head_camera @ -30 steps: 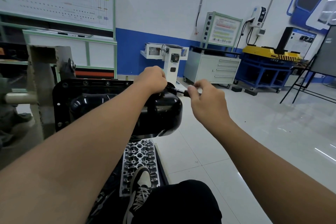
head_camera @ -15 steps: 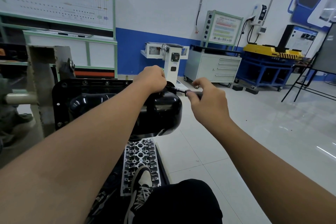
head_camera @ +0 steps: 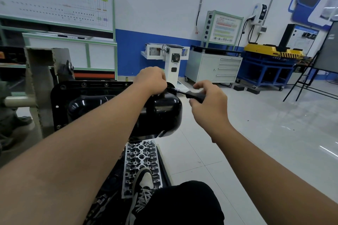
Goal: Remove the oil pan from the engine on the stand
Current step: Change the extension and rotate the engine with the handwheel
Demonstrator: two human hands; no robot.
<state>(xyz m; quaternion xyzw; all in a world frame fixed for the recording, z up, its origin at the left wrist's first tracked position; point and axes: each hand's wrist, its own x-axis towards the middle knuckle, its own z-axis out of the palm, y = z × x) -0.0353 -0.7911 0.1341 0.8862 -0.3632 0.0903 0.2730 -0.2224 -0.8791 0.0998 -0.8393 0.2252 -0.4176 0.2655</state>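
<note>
- Oil pan [head_camera: 102, 104]: glossy black, still bolted by its flange to the engine on the stand [head_camera: 39, 82], at centre left.
- My left hand [head_camera: 151, 78]: fingers curled into a fist at the pan's far right edge, over the tool's tip; what they grip is hidden.
- My right hand [head_camera: 210, 102]: fingers wrapped round the black handle of the ratchet [head_camera: 193, 95], just right of the pan.
- Cylinder head [head_camera: 141, 159]: on the floor below the pan, beside my shoe [head_camera: 140, 186].
</note>
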